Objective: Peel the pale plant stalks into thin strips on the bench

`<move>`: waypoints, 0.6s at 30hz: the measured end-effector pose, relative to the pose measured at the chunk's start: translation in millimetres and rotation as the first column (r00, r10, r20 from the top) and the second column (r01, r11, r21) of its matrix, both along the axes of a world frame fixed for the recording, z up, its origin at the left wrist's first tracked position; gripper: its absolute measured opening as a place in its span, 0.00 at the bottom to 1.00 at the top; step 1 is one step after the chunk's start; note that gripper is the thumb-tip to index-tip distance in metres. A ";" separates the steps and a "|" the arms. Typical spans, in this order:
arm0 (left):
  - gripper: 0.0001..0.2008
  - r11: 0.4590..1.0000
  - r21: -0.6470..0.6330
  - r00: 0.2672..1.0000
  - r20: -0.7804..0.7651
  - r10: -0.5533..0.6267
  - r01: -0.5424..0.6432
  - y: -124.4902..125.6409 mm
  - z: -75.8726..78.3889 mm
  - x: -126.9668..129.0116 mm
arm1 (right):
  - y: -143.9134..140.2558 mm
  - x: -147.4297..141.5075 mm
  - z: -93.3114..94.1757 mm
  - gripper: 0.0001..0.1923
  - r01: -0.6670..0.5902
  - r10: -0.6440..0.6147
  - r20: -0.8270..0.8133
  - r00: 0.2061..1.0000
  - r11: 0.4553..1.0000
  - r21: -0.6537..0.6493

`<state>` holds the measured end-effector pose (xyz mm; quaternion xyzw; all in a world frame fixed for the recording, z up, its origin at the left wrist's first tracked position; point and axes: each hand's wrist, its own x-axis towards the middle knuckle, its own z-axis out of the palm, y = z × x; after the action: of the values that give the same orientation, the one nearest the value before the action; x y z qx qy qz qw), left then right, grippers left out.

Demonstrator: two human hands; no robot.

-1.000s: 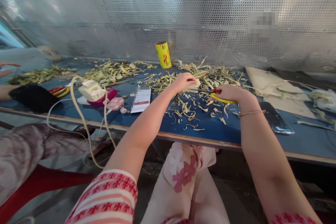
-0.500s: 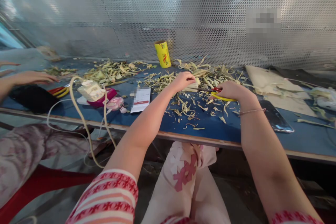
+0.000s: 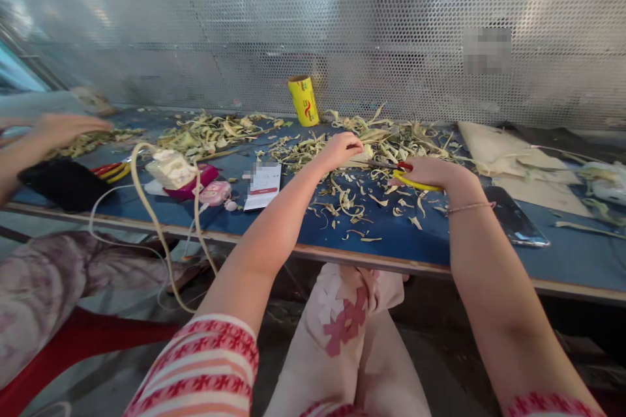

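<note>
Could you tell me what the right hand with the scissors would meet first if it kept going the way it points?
Probably the left hand: the right hand aims the scissors leftward at it, over the scraps.

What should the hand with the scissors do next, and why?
Probably close the yellow-and-red-handled scissors to snip. The right hand holds them with the blades pointing at the pale flat leaf strip, which the left hand pinches over the blue table. Many thin cut slivers already lie below.
</note>
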<state>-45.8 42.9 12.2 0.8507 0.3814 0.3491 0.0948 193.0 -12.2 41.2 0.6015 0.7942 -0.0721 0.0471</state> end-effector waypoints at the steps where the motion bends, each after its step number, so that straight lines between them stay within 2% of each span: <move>1: 0.05 1.000 0.004 1.000 0.003 -0.004 0.004 1.4 -0.9 -0.5 | 0.0 -0.2 0.0 0.35 -0.003 0.003 0.000 1.000 1.000 0.003; 9: 0.05 1.000 0.015 0.999 0.051 -0.012 0.012 6.4 -4.5 -0.6 | -0.4 -1.8 -1.7 0.35 0.008 -0.009 0.029 1.000 1.000 0.010; 13: 0.05 0.992 -0.001 0.983 0.130 0.129 -0.130 4.7 -3.8 -1.5 | 2.9 2.1 -2.4 0.31 0.050 -0.051 0.021 0.998 0.997 0.058; 16: 0.04 0.965 0.001 0.929 0.269 0.253 -0.263 8.4 -4.4 -4.2 | 10.1 9.6 -6.8 0.28 0.100 -0.102 0.003 0.995 0.983 0.152; 18: 0.03 0.955 -0.001 0.885 0.375 0.275 -0.297 13.0 -5.0 -5.2 | 15.6 14.7 -12.2 0.26 0.112 -0.120 0.023 0.993 0.973 0.203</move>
<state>-51.0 55.9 7.2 0.7061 0.4678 0.5242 0.0885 207.7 3.4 28.9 0.6497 0.7600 0.0167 -0.0043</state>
